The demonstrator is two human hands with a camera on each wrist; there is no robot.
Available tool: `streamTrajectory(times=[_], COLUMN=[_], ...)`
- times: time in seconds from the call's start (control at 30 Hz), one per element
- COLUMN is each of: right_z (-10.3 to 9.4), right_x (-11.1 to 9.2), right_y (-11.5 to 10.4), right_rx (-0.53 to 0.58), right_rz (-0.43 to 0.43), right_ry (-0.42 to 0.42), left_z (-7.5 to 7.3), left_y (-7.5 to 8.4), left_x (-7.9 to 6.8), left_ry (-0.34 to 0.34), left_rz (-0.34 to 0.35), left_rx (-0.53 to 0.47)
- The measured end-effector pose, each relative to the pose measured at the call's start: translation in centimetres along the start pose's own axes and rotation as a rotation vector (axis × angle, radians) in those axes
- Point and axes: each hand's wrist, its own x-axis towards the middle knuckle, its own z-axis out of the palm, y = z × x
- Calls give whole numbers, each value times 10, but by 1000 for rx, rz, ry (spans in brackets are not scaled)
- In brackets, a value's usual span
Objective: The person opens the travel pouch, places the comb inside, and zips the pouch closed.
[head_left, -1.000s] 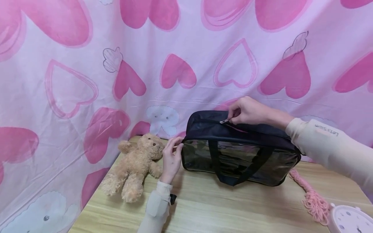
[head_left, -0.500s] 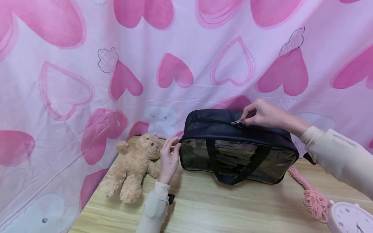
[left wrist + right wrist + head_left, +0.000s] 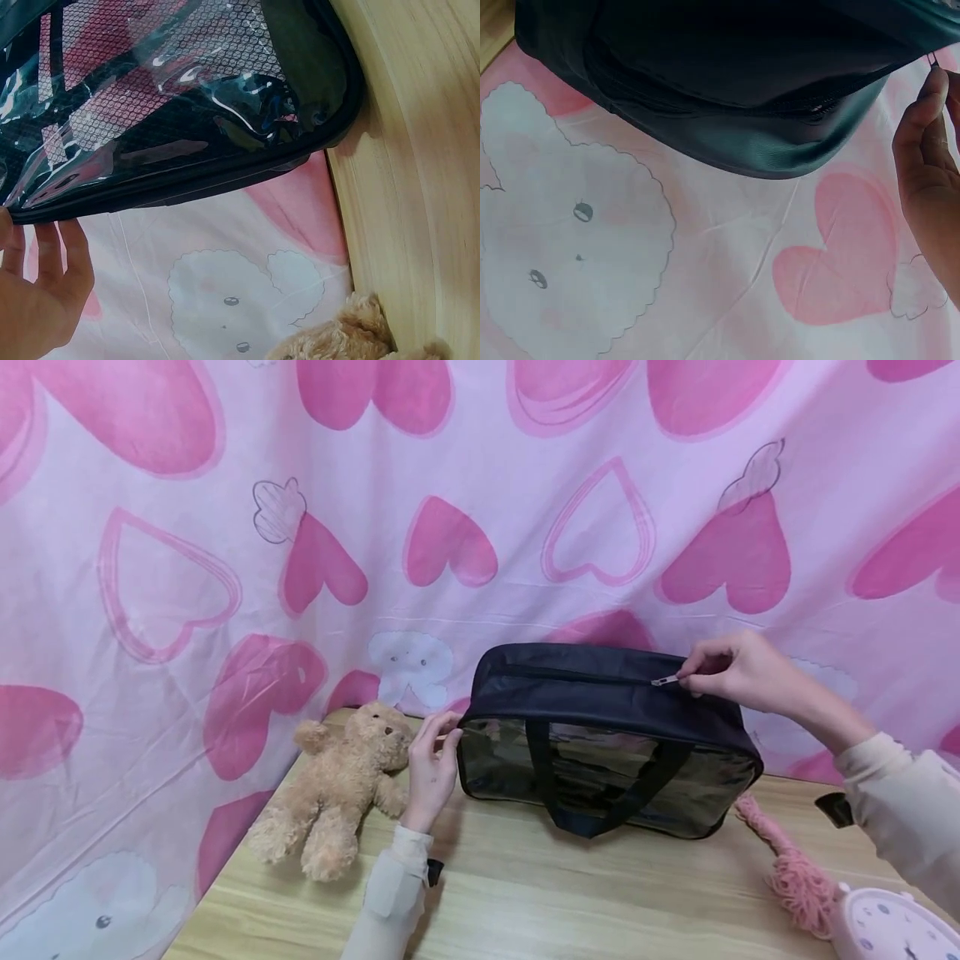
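Observation:
A black bag [image 3: 585, 702] with see-through side panels stands upright on the wooden table, its strap handle [image 3: 591, 822] hanging down the front. At its upper left corner my left hand [image 3: 431, 768] holds the edge; in the left wrist view that hand's [image 3: 49, 292] fingertips meet the dark piping. My right hand [image 3: 761, 677] pinches the metal zipper pull [image 3: 663, 680] between thumb and forefinger, towards the right end of the bag's top. The right wrist view has the pull [image 3: 932, 58] at its right border, by the fingertips.
A light brown teddy bear [image 3: 333, 793] lies left of my left hand. To the right of the bag are a hank of pink yarn [image 3: 798, 877] and a white round clock [image 3: 900, 922]. A pink heart-patterned cloth [image 3: 450, 460] hangs behind the table [image 3: 525, 902].
My right hand has drawn the zipper pull rightward along the bag's top, and the pink gap beside the pull no longer shows. My left hand has stayed at the bag's corner.

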Motion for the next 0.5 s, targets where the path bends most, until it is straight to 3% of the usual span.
streamTrajectory(times=[0.17, 0.33, 0.5], right_z=[-1, -1, -3], right_x=[-15, -37, -52], right_y=[9, 23, 29], right_rx=[-11, 87, 141], right_rz=[48, 106, 124], right_ry=[55, 113, 188], left_z=[-1, -1, 2], left_y=[2, 0, -20], left_x=[-2, -5, -7], left_ry=[2, 9, 9], left_rz=[-12, -15, -15], left_rx=[13, 20, 0])
